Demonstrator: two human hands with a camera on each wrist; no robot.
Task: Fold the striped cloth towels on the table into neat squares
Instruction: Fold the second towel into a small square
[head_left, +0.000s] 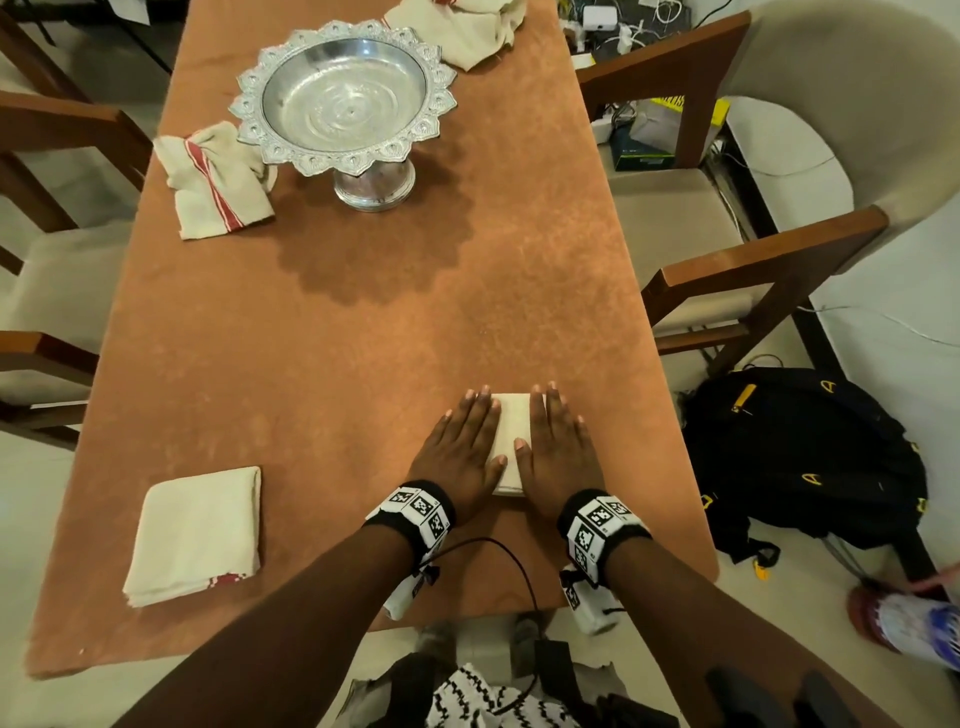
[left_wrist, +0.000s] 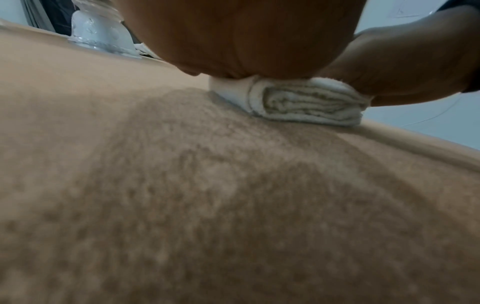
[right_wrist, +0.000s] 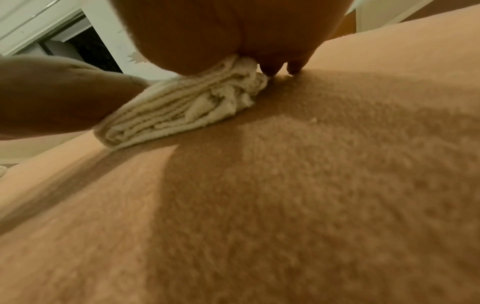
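A small folded cream towel (head_left: 511, 441) lies near the table's front edge, its stacked layers showing in the left wrist view (left_wrist: 306, 102) and the right wrist view (right_wrist: 182, 107). My left hand (head_left: 462, 447) presses flat on its left side and my right hand (head_left: 558, 447) flat on its right side, fingers straight. A finished folded towel (head_left: 197, 535) with a red stripe at its corner sits at the front left. A crumpled red-striped towel (head_left: 213, 182) lies at the far left, and another crumpled towel (head_left: 467, 26) at the far end.
A silver pedestal bowl (head_left: 345, 104) stands at the far middle of the orange-brown table (head_left: 363, 322). Wooden chairs (head_left: 727, 260) flank both sides. A black backpack (head_left: 810, 457) lies on the floor to the right.
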